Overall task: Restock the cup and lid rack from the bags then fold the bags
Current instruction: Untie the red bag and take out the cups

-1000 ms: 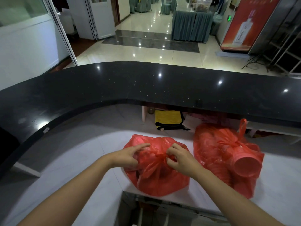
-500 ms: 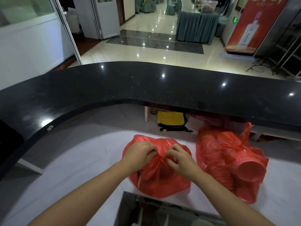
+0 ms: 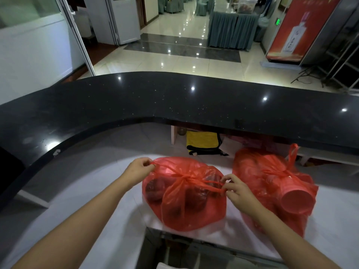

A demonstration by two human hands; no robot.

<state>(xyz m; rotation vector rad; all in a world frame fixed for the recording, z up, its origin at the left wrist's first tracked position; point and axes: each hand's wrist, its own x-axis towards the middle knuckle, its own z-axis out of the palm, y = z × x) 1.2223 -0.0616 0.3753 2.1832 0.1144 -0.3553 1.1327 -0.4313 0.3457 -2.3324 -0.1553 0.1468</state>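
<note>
Two red plastic bags lie on the white lower counter point(image 3: 77, 191). The near bag point(image 3: 182, 202) holds dark round shapes and has a knot at its top centre. My left hand point(image 3: 138, 167) pinches the bag's left handle strand, pulled out to the left. My right hand point(image 3: 236, 188) pinches the right handle strand, drawn out to the right. The second bag point(image 3: 272, 175) is tied shut to the right, with stacked red cups point(image 3: 297, 202) pressing out through its plastic. No cup and lid rack is in view.
A curved black countertop point(image 3: 174, 101) rises behind the white surface. Under it sit a yellow and black bag point(image 3: 203, 141) and a white divider point(image 3: 172, 134). An open gap point(image 3: 174, 251) in the counter lies right in front of me.
Both hands were together at the knot of the near bag. They have moved apart, each pulling a handle strand outward, and the knot looks looser.
</note>
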